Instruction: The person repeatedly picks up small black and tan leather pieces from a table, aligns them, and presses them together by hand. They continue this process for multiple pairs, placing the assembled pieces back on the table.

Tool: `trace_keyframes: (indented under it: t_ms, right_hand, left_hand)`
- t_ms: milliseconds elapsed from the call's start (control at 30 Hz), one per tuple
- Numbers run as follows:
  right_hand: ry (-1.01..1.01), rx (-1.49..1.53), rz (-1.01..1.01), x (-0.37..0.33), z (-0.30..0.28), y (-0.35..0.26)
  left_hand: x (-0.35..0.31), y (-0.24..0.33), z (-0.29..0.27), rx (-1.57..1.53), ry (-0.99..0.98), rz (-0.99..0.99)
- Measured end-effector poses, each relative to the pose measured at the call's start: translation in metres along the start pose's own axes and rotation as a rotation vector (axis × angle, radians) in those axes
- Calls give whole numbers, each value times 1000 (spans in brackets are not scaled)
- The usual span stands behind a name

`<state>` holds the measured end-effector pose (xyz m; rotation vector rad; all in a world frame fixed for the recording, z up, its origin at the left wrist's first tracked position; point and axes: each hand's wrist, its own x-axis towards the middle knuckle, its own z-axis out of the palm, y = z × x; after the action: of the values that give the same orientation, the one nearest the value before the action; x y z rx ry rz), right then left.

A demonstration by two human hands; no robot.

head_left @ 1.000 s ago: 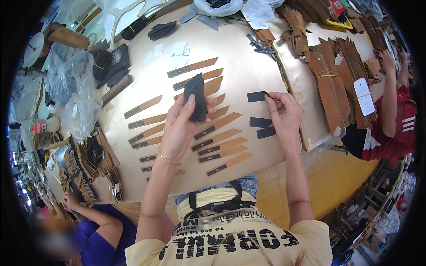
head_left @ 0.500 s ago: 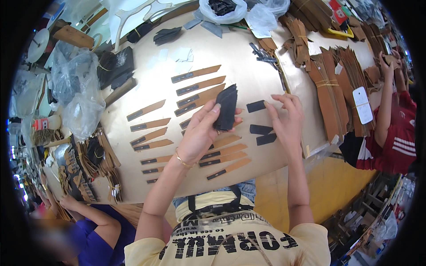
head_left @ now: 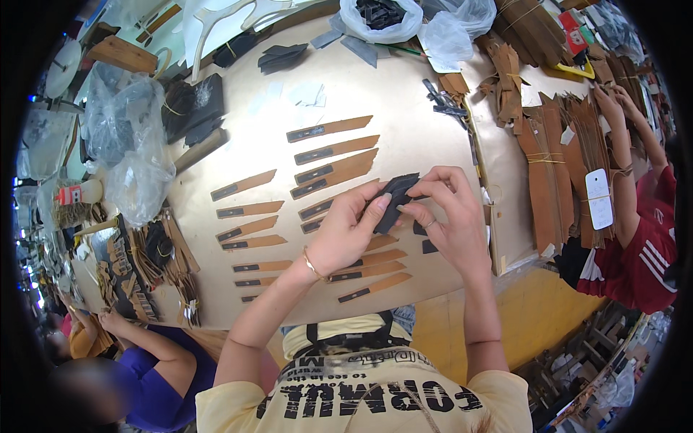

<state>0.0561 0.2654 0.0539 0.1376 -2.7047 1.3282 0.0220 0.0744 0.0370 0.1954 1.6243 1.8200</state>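
A small stack of black, flat pieces [head_left: 395,206] is held over the table in my left hand [head_left: 354,229], its thumb pressed on top. Fingertips of my right hand [head_left: 453,220] pinch at the stack's right edge, where a piece's end is partly hidden by them. Beneath my right hand, a few loose black pieces [head_left: 429,246] lie mostly covered. Brown tapered strips, each with a black patch at its left end, are laid out in two columns: the nearer-to-centre strips [head_left: 339,149] pass partly under my left hand, and others [head_left: 249,210] lie farther left.
A clear bag of black scraps [head_left: 393,32] stands at the far edge. Bundled brown pieces [head_left: 546,169] with a white tag [head_left: 598,198] lie at right, by a person in red [head_left: 653,242]. Clear plastic bags [head_left: 126,144] sit left; a person in purple [head_left: 166,386] works at lower left.
My right hand has moved left from above the loose black pieces to the stack and now pinches its edge. My left hand has shifted right and nearer with the stack.
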Motion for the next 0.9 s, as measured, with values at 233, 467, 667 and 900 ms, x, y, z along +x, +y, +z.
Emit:
trace_keyframes:
  t_ms: [233, 467, 667, 900]
  right_hand:
    - [6, 34, -25, 3, -5, 7]
    - [49, 229, 348, 24, -18, 41]
    - [197, 5, 399, 12, 10, 49]
    - [366, -286, 201, 2, 17, 36]
  left_hand:
    - [6, -2, 0, -59, 90, -20]
    - [9, 11, -32, -58, 309, 35]
    - [10, 11, -25, -125, 218, -14]
    - [20, 8, -12, -138, 137, -53]
